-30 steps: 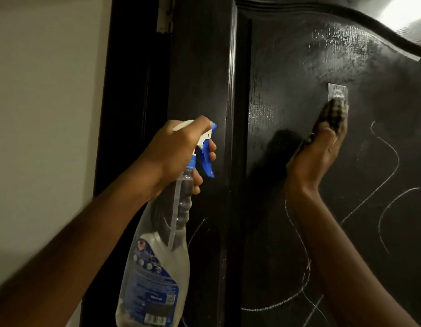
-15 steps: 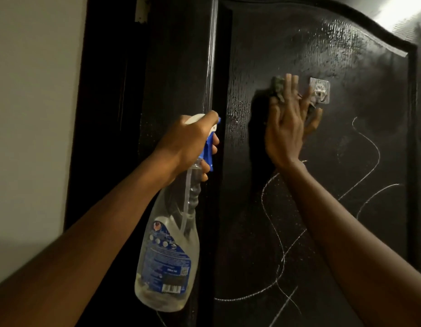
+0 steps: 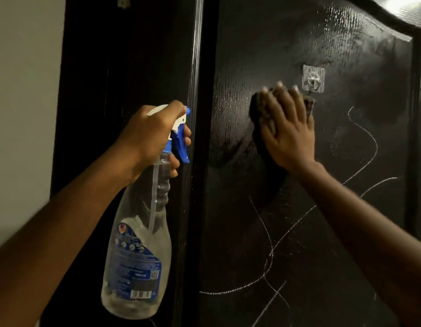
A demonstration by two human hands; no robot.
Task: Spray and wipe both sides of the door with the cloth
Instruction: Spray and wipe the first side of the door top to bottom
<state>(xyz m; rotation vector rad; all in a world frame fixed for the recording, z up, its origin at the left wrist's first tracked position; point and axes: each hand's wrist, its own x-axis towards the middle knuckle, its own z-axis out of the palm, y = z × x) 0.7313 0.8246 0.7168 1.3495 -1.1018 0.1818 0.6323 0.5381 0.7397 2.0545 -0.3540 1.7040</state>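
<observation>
1. Pressing the cloth (image 3: 255,109) onto the door (image 3: 311,232) right of centre, the right hand (image 3: 289,131) is lying flat, fingers straight.
2. Left hand (image 3: 149,138) is gripping the spray bottle (image 3: 138,244) left of the panel edge; open panel is lying below.

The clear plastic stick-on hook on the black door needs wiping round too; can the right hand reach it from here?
Probably yes. The right hand presses the dark cloth flat on the black door just below-left of the clear plastic hook, fingertips nearly at its base, nothing between them.
</observation>
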